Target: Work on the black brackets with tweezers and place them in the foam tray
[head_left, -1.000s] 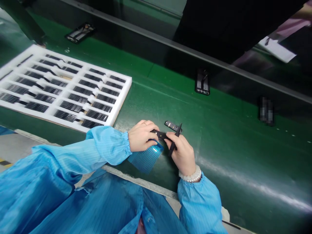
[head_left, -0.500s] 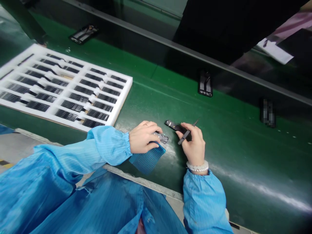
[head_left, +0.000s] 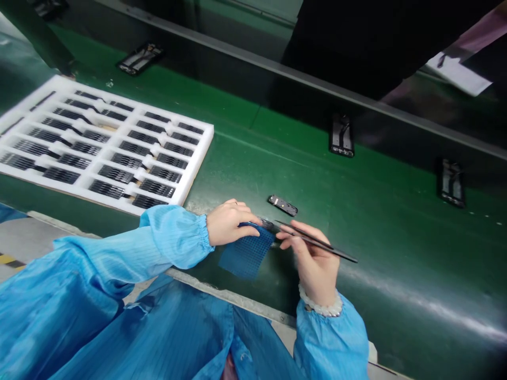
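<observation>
My left hand (head_left: 227, 222) rests on a blue gridded sheet (head_left: 246, 253) on the green belt, fingers curled over a small dark part that barely shows at its fingertips. My right hand (head_left: 312, 258) pinches black tweezers (head_left: 317, 243), held nearly flat, their tips pointing left toward the part under my left fingers. A small black part (head_left: 282, 205) lies loose on the belt just beyond both hands. Both arms wear blue smock sleeves; a bead bracelet sits on my right wrist.
A white foam tray (head_left: 198, 153) with several rows of black parts lies at the left on the green conveyor belt (head_left: 396, 221). More black frames ride the belt's far side (head_left: 341, 136), (head_left: 450, 182), (head_left: 140, 58). A person in dark clothing stands across the belt.
My right hand left the loose black part on the belt, drew back toward me and turned the tweezers flat, tips now at my left fingertips. The frames on the far side drifted right.
</observation>
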Demonstrator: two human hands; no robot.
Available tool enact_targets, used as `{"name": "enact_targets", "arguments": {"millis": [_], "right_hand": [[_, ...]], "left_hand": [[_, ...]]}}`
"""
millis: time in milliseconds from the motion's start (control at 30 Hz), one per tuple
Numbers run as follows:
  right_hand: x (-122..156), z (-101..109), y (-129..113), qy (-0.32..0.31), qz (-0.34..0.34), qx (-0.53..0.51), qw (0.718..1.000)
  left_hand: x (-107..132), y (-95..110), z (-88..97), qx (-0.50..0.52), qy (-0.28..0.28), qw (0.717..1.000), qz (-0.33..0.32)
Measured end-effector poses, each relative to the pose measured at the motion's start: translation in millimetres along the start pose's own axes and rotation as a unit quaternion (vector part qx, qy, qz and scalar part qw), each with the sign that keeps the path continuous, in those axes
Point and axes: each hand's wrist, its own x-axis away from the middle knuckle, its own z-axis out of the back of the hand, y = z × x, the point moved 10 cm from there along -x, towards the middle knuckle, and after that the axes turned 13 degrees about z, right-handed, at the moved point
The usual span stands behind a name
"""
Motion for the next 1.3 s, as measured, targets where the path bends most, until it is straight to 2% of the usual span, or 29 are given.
{"name": "enact_targets", "arguments": {"millis": [133,400,1033,1300], "right_hand": [[0,-14,-7,-0.055,0.032,0.061,0.996],[4,-19,-2,-0.083,0.032,0.076,0.993],[1,-19,-6,-0.084,0.035,0.088,0.992],[1,-10,-1,-0.047,0.001,0.102,0.994]], "left_hand": [[-1,0,3.3,0.020,0.007,1.000,0.010],[2,5,4.1,0.026,0.009,1.000,-0.014],[1,6,1.1,0.035,-0.007,0.999,-0.022],[3,5,0.6,0.023,-0.005,1.000,-0.019]]}}
